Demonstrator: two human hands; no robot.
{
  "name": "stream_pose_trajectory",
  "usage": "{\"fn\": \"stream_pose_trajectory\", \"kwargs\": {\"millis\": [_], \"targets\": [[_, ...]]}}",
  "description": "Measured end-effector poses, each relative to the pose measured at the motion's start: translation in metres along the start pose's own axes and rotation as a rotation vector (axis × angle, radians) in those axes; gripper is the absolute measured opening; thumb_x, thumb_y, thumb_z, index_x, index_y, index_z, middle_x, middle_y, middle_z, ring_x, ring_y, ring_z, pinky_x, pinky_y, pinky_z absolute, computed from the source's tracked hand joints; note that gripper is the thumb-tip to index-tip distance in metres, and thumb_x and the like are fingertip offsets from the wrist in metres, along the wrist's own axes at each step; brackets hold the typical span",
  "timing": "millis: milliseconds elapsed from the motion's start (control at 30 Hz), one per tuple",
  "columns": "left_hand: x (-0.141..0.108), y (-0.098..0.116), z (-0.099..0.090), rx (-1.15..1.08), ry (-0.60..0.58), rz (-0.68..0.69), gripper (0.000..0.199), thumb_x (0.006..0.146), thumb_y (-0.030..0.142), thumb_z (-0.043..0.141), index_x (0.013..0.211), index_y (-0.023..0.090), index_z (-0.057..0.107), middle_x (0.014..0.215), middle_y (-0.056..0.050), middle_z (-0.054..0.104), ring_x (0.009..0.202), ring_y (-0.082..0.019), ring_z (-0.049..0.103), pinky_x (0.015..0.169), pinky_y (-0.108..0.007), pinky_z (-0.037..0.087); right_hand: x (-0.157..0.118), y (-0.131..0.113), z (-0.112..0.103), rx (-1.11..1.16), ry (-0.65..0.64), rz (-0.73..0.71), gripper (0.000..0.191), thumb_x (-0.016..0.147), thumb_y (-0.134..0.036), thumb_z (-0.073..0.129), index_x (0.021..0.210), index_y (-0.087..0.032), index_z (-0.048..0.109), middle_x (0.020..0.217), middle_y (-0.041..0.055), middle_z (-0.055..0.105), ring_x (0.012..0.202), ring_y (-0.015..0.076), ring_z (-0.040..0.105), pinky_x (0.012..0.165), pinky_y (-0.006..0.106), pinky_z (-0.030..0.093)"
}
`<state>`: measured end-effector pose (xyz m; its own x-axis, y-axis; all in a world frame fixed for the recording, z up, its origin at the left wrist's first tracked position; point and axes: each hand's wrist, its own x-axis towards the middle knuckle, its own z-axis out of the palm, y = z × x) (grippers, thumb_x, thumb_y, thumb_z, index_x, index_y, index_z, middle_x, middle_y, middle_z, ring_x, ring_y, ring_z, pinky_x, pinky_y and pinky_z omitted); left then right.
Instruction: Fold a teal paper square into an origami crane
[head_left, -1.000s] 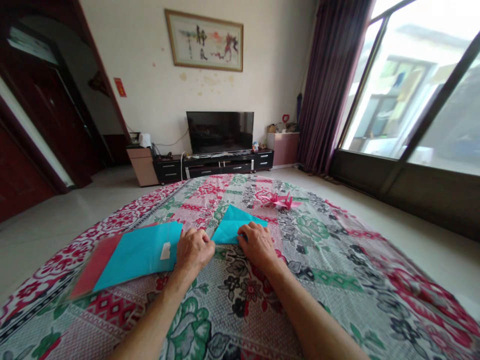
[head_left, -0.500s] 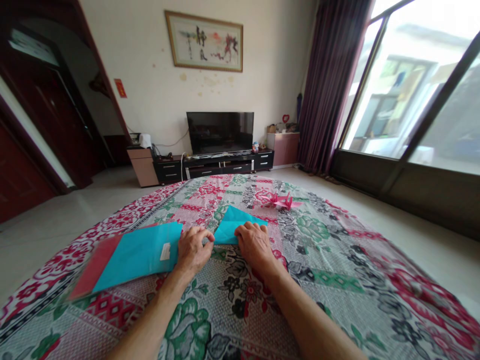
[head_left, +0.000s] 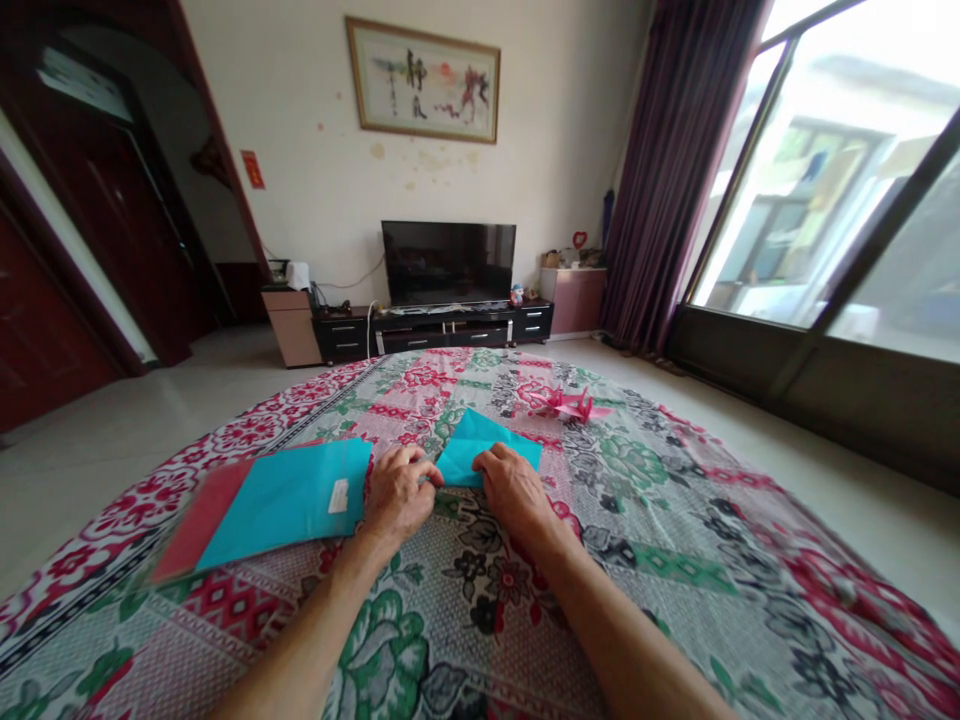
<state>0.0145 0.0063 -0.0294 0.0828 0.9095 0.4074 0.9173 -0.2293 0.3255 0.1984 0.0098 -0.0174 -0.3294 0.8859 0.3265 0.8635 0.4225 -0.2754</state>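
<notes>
A folded sheet of blue paper lies on the patterned tablecloth in front of me, one corner pointing away. The fingers of my left hand are bent and pinched together at the paper's near left corner. My right hand rests on the sheet's near edge, its fingers curled and pressed onto it; the thumb is mostly hidden. To the left, beside my left hand, lies a clear packet of blue and red paper sheets with a small white label.
Pink folded paper cranes stand farther back on the round table, on the floral tablecloth. Beyond the table are a television on a low black cabinet, a purple curtain and a window.
The view has shifted slightly, moving everything a little right. My right fingers have drawn back and curled, so more of the paper's right side shows. My left hand stays at the left corner.
</notes>
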Motion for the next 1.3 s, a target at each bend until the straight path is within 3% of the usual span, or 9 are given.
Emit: {"fn": "stream_pose_trajectory", "kwargs": {"millis": [167, 267, 400, 633, 1300], "targets": [[-0.001, 0.001, 0.0, -0.01, 0.002, -0.013, 0.024, 0.068, 0.012, 0.052, 0.067, 0.027, 0.071, 0.1, -0.002, 0.061, 0.099, -0.02, 0.052, 0.094, -0.035, 0.036, -0.001, -0.001, 0.005, 0.042, 0.041, 0.038, 0.025, 0.083, -0.013, 0.042, 0.093, -0.021, 0.064, 0.091, 0.0056, 0.06, 0.082, 0.0152, 0.055, 0.074, 0.023, 0.036], [-0.001, 0.003, -0.001, -0.015, 0.007, -0.02, 0.023, 0.067, 0.011, 0.053, 0.066, 0.026, 0.071, 0.1, -0.003, 0.061, 0.1, -0.021, 0.052, 0.094, -0.035, 0.037, -0.001, -0.007, 0.009, 0.028, 0.115, 0.094, 0.018, 0.084, -0.025, 0.046, 0.09, -0.02, 0.063, 0.088, 0.006, 0.06, 0.083, 0.017, 0.056, 0.076, 0.025, 0.037], [-0.002, 0.004, -0.001, -0.02, 0.018, -0.017, 0.022, 0.067, 0.011, 0.052, 0.065, 0.025, 0.07, 0.099, -0.003, 0.062, 0.1, -0.021, 0.052, 0.093, -0.035, 0.038, -0.001, -0.014, 0.014, -0.008, 0.161, 0.155, 0.024, 0.08, -0.039, 0.053, 0.091, -0.02, 0.062, 0.089, 0.0062, 0.059, 0.085, 0.0197, 0.055, 0.077, 0.028, 0.037], [-0.001, 0.0, 0.002, -0.017, 0.047, 0.043, 0.025, 0.066, 0.009, 0.052, 0.07, 0.025, 0.07, 0.093, -0.003, 0.062, 0.097, -0.021, 0.052, 0.093, -0.035, 0.038, -0.001, -0.013, 0.019, -0.042, 0.171, 0.166, 0.023, 0.079, -0.038, 0.053, 0.093, -0.021, 0.061, 0.09, 0.0056, 0.058, 0.086, 0.0202, 0.054, 0.075, 0.029, 0.035], [-0.004, -0.003, 0.005, -0.084, 0.119, 0.037, 0.023, 0.065, 0.009, 0.047, 0.068, 0.019, 0.067, 0.091, -0.006, 0.066, 0.096, -0.021, 0.057, 0.092, -0.034, 0.042, 0.001, -0.022, 0.019, -0.088, 0.171, 0.213, 0.03, 0.078, -0.047, 0.053, 0.09, -0.021, 0.06, 0.089, 0.0066, 0.057, 0.086, 0.0222, 0.053, 0.075, 0.032, 0.035]]}}
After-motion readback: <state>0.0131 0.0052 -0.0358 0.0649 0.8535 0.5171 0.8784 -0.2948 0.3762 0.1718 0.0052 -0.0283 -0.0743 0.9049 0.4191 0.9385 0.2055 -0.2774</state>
